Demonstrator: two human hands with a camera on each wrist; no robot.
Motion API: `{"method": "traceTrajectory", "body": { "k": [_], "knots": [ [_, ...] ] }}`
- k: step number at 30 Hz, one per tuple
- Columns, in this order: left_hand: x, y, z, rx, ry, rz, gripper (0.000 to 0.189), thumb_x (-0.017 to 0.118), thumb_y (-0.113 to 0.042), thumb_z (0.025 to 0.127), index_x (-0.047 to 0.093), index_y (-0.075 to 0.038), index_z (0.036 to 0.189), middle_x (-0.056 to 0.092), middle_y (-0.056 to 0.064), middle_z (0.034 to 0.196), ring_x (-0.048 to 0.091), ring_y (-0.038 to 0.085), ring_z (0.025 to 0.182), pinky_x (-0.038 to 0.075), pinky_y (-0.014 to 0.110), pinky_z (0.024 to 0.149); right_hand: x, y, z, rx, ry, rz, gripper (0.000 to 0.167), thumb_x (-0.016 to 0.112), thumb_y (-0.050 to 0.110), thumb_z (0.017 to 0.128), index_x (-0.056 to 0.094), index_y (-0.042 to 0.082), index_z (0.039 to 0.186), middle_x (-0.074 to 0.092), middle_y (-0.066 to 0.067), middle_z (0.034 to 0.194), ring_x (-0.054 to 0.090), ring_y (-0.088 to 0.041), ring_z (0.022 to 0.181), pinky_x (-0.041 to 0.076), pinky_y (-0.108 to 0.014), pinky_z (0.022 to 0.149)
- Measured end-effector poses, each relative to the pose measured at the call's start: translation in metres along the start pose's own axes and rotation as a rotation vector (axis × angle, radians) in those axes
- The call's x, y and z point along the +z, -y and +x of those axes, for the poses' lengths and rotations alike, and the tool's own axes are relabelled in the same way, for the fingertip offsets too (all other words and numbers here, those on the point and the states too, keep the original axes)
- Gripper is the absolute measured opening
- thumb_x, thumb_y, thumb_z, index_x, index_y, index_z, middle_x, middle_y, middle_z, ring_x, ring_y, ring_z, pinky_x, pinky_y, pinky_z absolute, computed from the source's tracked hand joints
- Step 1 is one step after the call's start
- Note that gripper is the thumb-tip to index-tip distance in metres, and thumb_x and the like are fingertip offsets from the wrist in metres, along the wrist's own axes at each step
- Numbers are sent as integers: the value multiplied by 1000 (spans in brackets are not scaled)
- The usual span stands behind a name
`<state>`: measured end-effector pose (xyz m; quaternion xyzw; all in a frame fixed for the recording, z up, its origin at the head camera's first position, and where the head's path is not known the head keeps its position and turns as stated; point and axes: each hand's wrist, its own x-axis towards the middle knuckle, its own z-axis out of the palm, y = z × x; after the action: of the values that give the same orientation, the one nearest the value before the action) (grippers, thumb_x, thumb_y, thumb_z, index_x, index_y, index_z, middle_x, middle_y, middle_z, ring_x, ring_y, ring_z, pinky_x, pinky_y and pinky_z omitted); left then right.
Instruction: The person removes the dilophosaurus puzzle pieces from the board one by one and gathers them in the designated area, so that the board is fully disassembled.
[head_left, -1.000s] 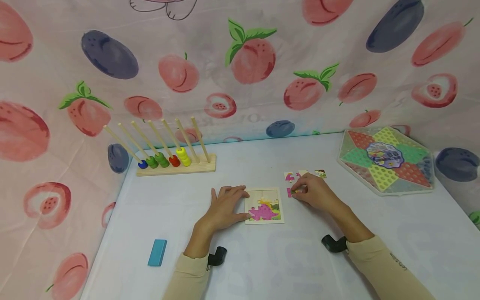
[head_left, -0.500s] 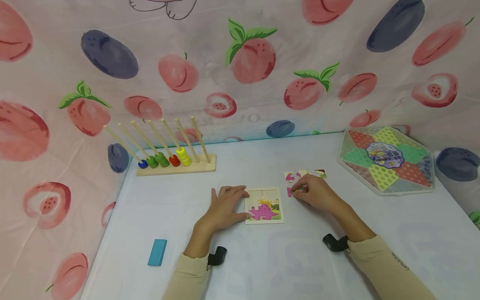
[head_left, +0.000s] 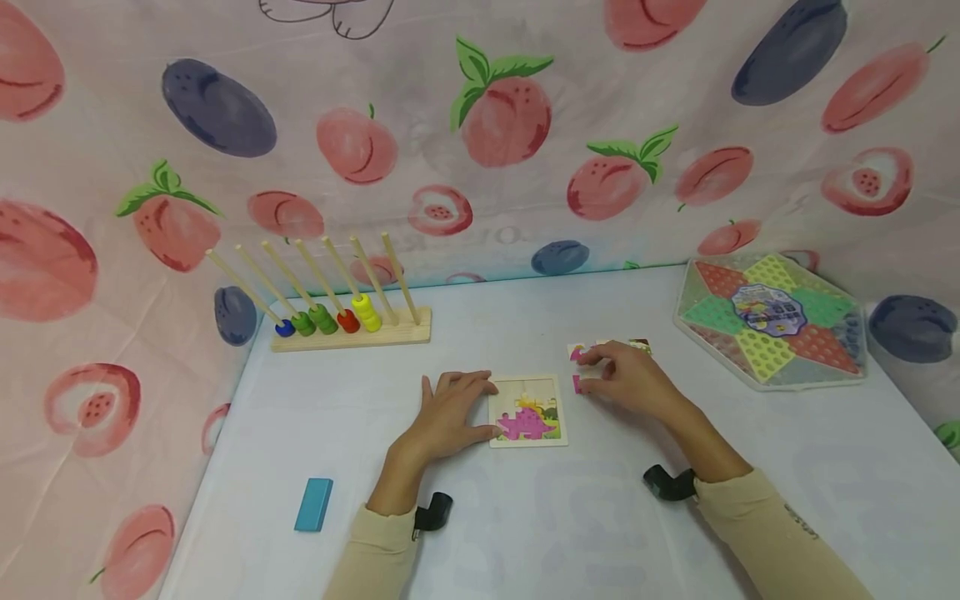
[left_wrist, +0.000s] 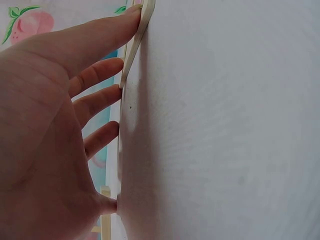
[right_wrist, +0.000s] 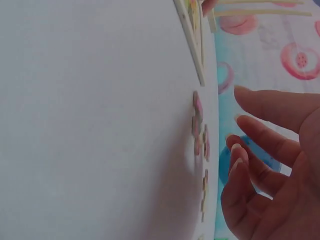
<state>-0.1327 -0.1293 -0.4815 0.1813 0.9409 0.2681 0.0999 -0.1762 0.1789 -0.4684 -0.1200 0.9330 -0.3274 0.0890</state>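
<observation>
Mid-bench [head_left: 540, 517], on the white covering: a square, shallow tray of pale wood [head_left: 513, 392], lying flat. Partly built jigsaw of a pink dinosaur [head_left: 528, 425] in its lower part; bare wood above. Near the tray, on its right: thin loose pieces, flat on the bench. A small pink piece [head_left: 577, 384] nearest; beyond it a row, with a pink-and-white piece [head_left: 576, 352] at the left end and a dark-and-green piece [head_left: 641, 342] at the right. Middle of the row hidden by the fingers.

Risks, as judged: pieces lie close together, so a low sweep of the fingers could scatter the row. Being thin, they may offer little edge to catch; a fingertip might slide one instead of lifting it. Uneven pressure on the tray's left side could shift or tip it and loosen the seated pieces, which seem held by fit alone.

Left hand [head_left: 448, 419]: fingers extended, thumb and forefinger spread wide. Thumb touches the tray near its lower left corner, forefinger its upper left rim; steadying, by the look of it, not wrapped round. Right hand [head_left: 628, 377]: over the loose pieces, thumb and forefinger well apart, other fingers loosely bent. Right wrist view shows nothing between the tips. Whether the thumb brushes the small pink piece, cannot tell from the head view.
</observation>
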Motion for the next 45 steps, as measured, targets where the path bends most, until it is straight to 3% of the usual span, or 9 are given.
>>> {"method": "traceTrajectory", "body": {
  "k": [6, 11, 14, 19, 24, 32, 38, 45],
  "knots": [
    [1, 1, 0, 3, -7, 9, 52, 82, -39, 85, 62, -23, 131, 48, 0, 159, 38, 32, 144, 4, 83, 116, 5, 14, 1, -130, 54, 6, 38, 85, 22, 83, 72, 10, 117, 75, -7, 113, 62, -20, 92, 53, -34, 84],
    [2, 1, 0, -1, -3, 7, 52, 81, -40, 85, 62, -24, 131, 48, 0, 159, 37, 32, 145, 4, 82, 116, 11, 27, 4, -220, 150, -1, 40, 86, 22, 82, 74, 11, 119, 74, -4, 107, 59, -19, 91, 51, -29, 82],
    [1, 1, 0, -5, 2, 6, 53, 81, -40, 85, 62, -24, 131, 48, 0, 159, 37, 32, 145, 4, 82, 117, 16, 34, 5, -242, 203, 5, 40, 86, 21, 82, 75, 12, 119, 75, -3, 111, 60, -20, 96, 51, -29, 83],
    [2, 1, 0, -4, 10, 14, 53, 81, -40, 85, 63, -22, 132, 47, 1, 160, 37, 31, 145, 3, 82, 117, 25, 42, 7, -263, 256, 14, 37, 85, 18, 83, 76, 15, 119, 76, -2, 122, 67, -23, 114, 55, -44, 98],
    [2, 3, 1, -3, 20, 20, 53, 80, -41, 86, 63, -22, 133, 46, 1, 161, 36, 30, 146, 2, 82, 117, 33, 47, 8, -247, 279, -12, 35, 84, 19, 84, 76, 19, 118, 74, -2, 128, 64, -26, 123, 53, -48, 104],
    [1, 2, 0, -1, 16, 20, 53, 80, -41, 86, 63, -22, 133, 46, 0, 161, 36, 30, 146, 3, 82, 117, 42, 46, 11, -262, 284, -9, 33, 85, 15, 83, 76, 19, 114, 73, -2, 126, 65, -23, 119, 54, -43, 103],
    [2, 2, 0, 0, 10, 16, 53, 81, -40, 86, 64, -22, 132, 47, 0, 160, 37, 31, 145, 3, 82, 116, 45, 45, 10, -241, 296, 45, 29, 83, 12, 84, 77, 18, 112, 72, -2, 122, 60, -16, 100, 54, -28, 87],
    [2, 2, 0, -2, 7, 19, 52, 80, -41, 86, 64, -22, 131, 47, 0, 160, 38, 30, 145, 4, 82, 116, 49, 50, 11, -217, 286, -3, 16, 81, 13, 86, 82, 15, 102, 70, -4, 119, 63, -23, 116, 55, -42, 103]
  ]
}}
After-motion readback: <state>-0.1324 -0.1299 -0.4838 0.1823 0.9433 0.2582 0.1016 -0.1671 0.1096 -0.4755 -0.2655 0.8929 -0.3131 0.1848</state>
